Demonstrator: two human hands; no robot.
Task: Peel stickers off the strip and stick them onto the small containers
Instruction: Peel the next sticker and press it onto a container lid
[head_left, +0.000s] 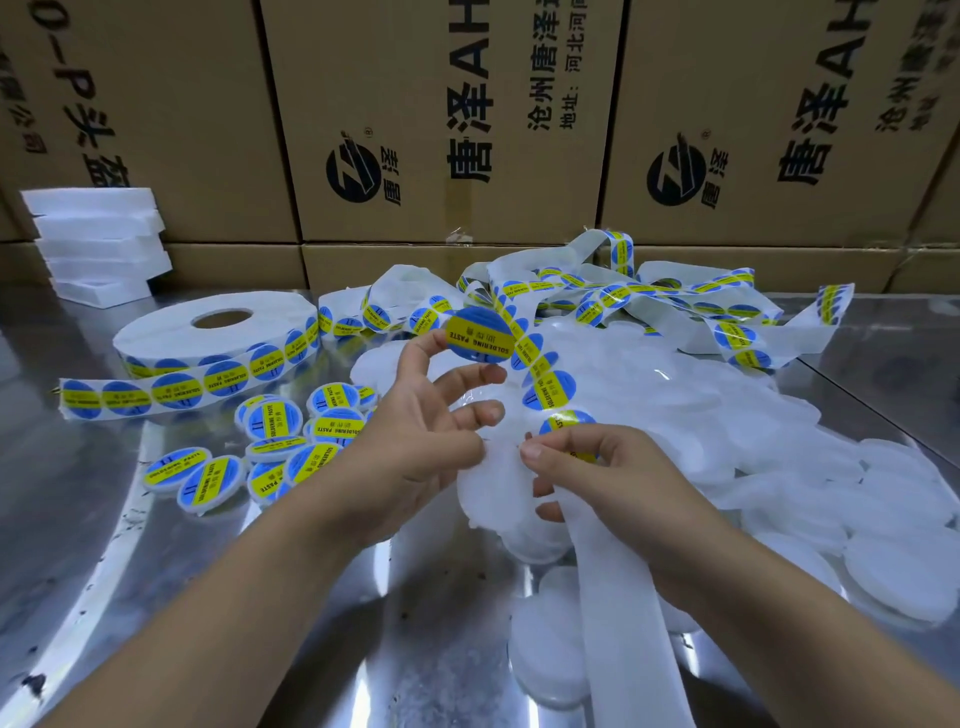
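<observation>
Far left: sticker roll (218, 332) lying flat, labelled containers (270, 447) clustered just in front of it. Your left hand (415, 431) pinches one peeled sticker (480, 335) between thumb and forefinger tips, the other fingers loosely spread. The strip (543, 384) runs down just right of it into your right hand (592, 467), thumb and forefinger clamped on it. Unlabelled containers (779, 441) are heaped beneath and to the right.

The one head camera looks forward and down from above the person's forearms, very near to the left hand (415, 431) and the right hand (597, 467) at the frame centre, with the shiny desk (78, 493) filling the lower part and cardboard boxes (441, 104) closing the top.
</observation>
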